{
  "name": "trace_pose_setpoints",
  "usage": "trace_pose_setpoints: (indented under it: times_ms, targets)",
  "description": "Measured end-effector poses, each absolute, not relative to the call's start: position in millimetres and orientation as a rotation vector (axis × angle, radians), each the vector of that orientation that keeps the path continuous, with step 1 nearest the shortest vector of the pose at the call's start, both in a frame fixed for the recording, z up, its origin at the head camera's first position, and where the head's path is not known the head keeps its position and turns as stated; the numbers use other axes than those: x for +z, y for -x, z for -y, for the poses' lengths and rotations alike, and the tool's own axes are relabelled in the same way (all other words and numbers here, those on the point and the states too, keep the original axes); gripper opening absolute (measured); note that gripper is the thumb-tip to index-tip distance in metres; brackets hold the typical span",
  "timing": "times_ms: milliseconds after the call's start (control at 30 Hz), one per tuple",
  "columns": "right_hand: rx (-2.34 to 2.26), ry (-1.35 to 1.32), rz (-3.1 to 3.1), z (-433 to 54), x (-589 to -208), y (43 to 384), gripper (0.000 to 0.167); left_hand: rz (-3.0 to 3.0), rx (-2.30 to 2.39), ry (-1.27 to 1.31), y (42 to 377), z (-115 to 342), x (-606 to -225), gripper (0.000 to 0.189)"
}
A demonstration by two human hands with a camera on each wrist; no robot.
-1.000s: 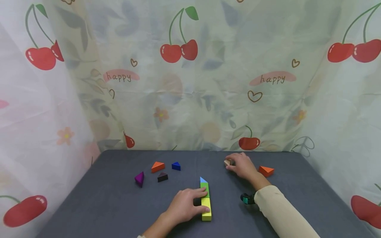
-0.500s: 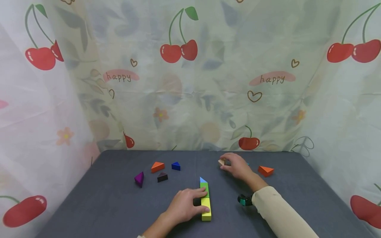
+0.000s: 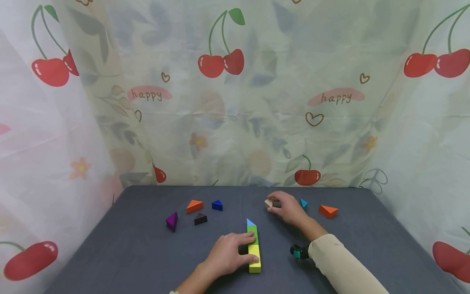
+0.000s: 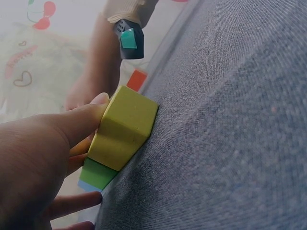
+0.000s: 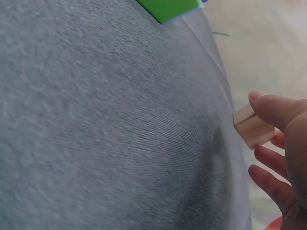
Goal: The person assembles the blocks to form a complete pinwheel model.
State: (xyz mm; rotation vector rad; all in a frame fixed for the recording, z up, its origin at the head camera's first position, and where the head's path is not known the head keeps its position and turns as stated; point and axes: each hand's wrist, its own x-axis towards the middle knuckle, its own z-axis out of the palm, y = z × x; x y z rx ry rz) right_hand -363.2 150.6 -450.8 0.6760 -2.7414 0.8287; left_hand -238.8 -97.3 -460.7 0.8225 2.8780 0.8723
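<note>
A row of blocks lies on the dark table: a yellow block in front, a green block behind it and a light blue triangular block at the far end. From the left, my left hand rests on the row, thumb on the yellow block and a finger across the green one, both fairly straight. Farther back, my right hand pinches a small pale wooden block between thumb and fingers. In the right wrist view it appears held clear of the cloth.
On the left lie an orange triangular block, a dark blue one, a black one and a purple one. A teal block and another orange block lie beyond my right forearm. Patterned curtains enclose the table.
My right hand has moved left with the wooden block, uncovering the teal block behind it. My left hand and the row have stayed put.
</note>
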Motion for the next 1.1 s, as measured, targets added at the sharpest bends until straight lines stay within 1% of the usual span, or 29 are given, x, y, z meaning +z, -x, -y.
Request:
trace_pose_setpoints:
  times_ms: [733,1100]
  targets:
    - [1.04,-0.739,2.638,-126.0,-467.6,347.4,0.034,-2.893,0.878,-0.848,238.7,97.9,-460.9,0.059]
    - [1.117,-0.727,2.709,-123.7,-474.2,342.4,0.04,-2.888,0.875,-0.841,238.8,97.8,-462.1,0.06]
